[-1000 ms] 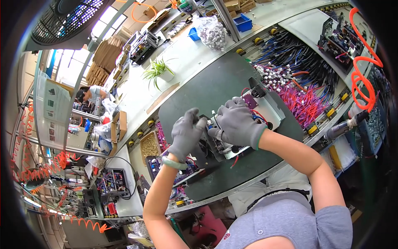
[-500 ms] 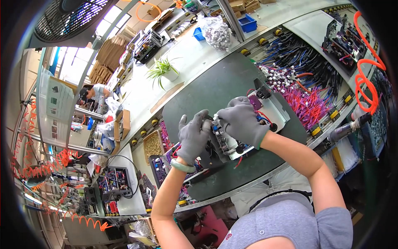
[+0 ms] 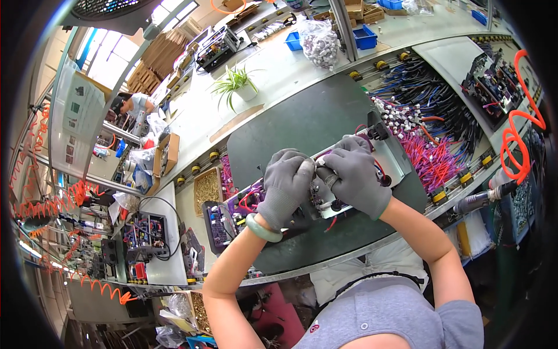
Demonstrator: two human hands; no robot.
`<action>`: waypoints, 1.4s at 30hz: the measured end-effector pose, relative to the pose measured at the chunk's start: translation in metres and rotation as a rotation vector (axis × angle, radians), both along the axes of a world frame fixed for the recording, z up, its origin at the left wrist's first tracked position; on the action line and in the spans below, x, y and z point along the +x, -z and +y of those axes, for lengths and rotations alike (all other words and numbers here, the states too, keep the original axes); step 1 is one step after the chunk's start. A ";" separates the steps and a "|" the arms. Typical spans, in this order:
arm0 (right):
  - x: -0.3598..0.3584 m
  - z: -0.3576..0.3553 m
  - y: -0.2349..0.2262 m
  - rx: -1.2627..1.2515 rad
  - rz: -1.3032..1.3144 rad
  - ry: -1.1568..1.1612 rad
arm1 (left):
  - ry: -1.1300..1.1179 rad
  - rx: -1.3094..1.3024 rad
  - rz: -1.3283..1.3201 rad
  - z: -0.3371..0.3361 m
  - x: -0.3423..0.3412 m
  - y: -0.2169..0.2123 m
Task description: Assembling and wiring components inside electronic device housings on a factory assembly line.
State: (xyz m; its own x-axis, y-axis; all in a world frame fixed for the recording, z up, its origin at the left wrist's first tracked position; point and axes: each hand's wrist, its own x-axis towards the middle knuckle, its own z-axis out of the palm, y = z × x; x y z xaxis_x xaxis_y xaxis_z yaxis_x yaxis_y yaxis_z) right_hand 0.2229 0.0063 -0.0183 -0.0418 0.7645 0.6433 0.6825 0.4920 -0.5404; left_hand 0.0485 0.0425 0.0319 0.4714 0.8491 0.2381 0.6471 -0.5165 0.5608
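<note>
I am bending over the dark green mat (image 3: 302, 125) on the surface, with both gloved hands meeting over the pale metal panel (image 3: 401, 160) that is lying across it. My left hand (image 3: 286, 185) is curled down, its fingers clenched around the dark part at the panel's near end, holding it steady. My right hand (image 3: 356, 177) is closing from the other side, fingertips pinching something small right where the two hands are touching; what exactly sits between them I cannot tell, since the gloves are covering it.

Judging from how things lie, the assembly is partly done: red and purple wires (image 3: 379, 168) are already running across the panel and black round fittings (image 3: 384, 180) are sitting along its near edge, yet I am working at the wiring in the middle, so it looks unfinished. A second purple circuit board (image 3: 224, 218) is waiting just left of my wrist, and the bundles of blue and pink leads (image 3: 433, 154) are lying near the panel's right end.
</note>
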 end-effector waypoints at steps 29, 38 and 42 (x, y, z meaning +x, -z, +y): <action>-0.023 0.032 0.002 -0.381 -0.785 -0.121 | 0.110 0.220 0.401 0.007 -0.027 0.023; -0.006 0.028 -0.002 -0.216 -0.747 -0.170 | 0.050 0.156 0.404 -0.001 -0.026 0.019; 0.020 0.014 -0.008 -0.068 -0.450 -0.153 | -0.008 0.352 0.151 -0.012 -0.035 0.018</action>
